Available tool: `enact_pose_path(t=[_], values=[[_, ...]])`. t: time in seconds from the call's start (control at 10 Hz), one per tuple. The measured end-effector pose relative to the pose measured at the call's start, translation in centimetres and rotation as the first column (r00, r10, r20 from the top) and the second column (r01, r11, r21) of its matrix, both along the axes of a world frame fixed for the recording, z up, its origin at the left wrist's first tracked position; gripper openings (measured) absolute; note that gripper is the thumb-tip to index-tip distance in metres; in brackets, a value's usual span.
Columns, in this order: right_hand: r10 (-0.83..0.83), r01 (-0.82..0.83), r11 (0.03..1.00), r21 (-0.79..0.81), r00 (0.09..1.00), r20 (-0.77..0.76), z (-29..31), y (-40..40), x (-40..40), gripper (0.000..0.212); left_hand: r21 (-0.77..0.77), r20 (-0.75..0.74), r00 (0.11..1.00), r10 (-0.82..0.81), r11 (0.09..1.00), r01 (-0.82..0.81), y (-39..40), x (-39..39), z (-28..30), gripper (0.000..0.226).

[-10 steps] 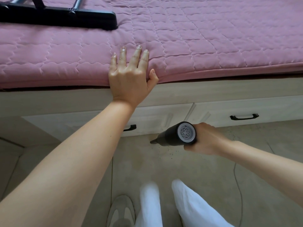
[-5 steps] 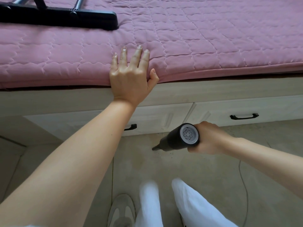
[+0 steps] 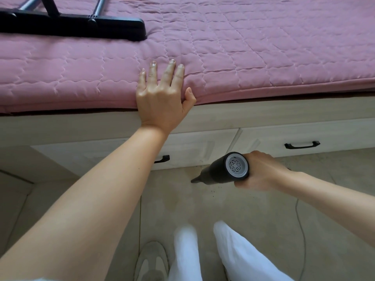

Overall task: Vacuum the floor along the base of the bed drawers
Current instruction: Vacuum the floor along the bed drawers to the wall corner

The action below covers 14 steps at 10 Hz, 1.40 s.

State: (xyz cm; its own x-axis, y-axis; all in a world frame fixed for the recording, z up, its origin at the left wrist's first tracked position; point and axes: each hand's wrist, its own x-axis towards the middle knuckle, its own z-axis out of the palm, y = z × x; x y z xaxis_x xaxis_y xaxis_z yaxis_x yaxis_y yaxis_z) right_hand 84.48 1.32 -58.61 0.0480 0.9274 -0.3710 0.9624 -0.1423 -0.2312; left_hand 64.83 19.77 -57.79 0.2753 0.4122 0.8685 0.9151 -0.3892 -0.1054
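My right hand grips a small black handheld vacuum with a grey vented rear cap. Its narrow nozzle points left and down at the beige tiled floor, just in front of the base of the pale wooden bed drawers. Dark specks lie on the floor under the vacuum. My left hand rests flat on the edge of the pink quilted mattress cover, fingers straight and spread, thumb over the rim.
Two drawers with black handles sit side by side under the bed. A black bar with metal tubes lies on the bed at top left. A thin cable trails on the floor at right. My white trouser legs and a shoe are below.
My right hand has carried the vacuum slightly right and down along the drawer base, with the nozzle still near the floor. My left hand has stayed on the mattress edge.
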Motion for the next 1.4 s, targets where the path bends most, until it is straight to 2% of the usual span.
enact_pose_path(t=[0.2,0.5,0.8,0.9,1.3,1.4], values=[[-0.022,0.021,0.999,-0.029,1.0,-0.02,-0.1,-0.2,0.3,0.021,-0.001,0.001,1.0,0.0,1.0,0.0,0.0,0.0,0.0,0.047],[0.031,-0.035,0.993,-0.109,0.999,-0.037,-0.1,-0.2,0.6,0.022,-0.01,0.021,1.0,-0.01,1.0,0.01,-0.2,0.0,0.2,0.045],[0.013,-0.018,0.994,-0.112,0.999,-0.038,0.9,3.1,0.5,0.023,-0.009,0.023,0.999,-0.025,1.0,0.025,-0.3,-0.2,0.2,0.045],[-0.013,0.008,0.995,-0.097,0.998,-0.057,1.0,4.2,0.8,0.024,-0.034,0.037,0.999,-0.018,0.999,0.019,-0.6,0.0,0.3,0.046],[0.117,-0.118,0.983,-0.139,0.993,-0.017,1.6,6.6,1.0,0.025,-0.142,0.086,0.993,-0.078,0.986,0.089,-1.6,-0.4,1.5,0.04],[0.079,-0.082,0.988,-0.133,0.996,-0.029,1.6,7.0,1.1,0.024,-0.166,0.07,0.994,-0.086,0.981,0.097,-1.7,-0.6,1.7,0.038]])
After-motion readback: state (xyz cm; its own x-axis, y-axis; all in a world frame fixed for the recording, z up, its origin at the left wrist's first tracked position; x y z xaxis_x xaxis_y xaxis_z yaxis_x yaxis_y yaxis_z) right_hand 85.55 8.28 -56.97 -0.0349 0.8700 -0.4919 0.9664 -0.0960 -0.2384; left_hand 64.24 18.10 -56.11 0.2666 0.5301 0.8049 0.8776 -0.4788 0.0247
